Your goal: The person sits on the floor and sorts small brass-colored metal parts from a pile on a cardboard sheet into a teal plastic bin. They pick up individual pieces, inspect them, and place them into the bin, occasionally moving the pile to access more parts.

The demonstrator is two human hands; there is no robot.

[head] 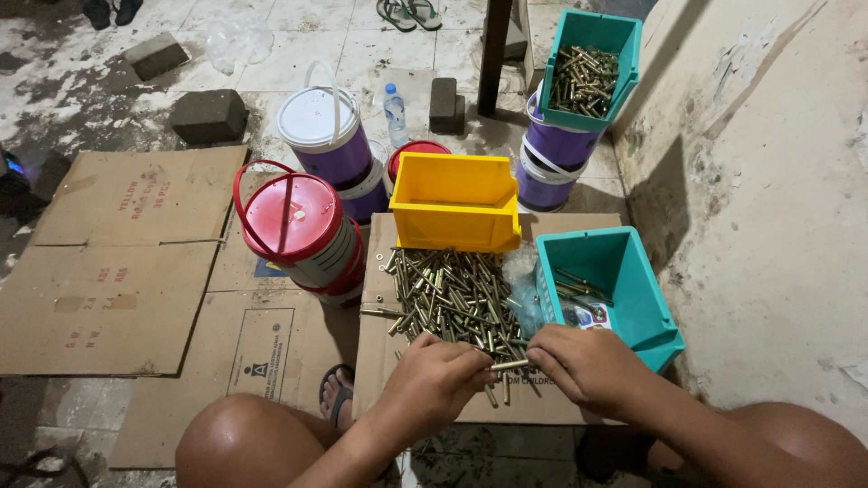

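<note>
Together, both hands — left hand (438, 375) and right hand (579, 361) — pinched one brass pin (511, 365) in closed fingers, beside the pin pile (452, 294) and teal bin (624, 271).

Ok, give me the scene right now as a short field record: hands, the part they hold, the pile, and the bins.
left hand: grips one end of a brass rod
right hand: pinches the other end
brass rod: level, between both hands
rod pile: loose on cardboard sheet
yellow bin: behind the pile
near teal bin: right of pile, few rods inside
far teal bin: on purple bucket, many rods inside
</note>
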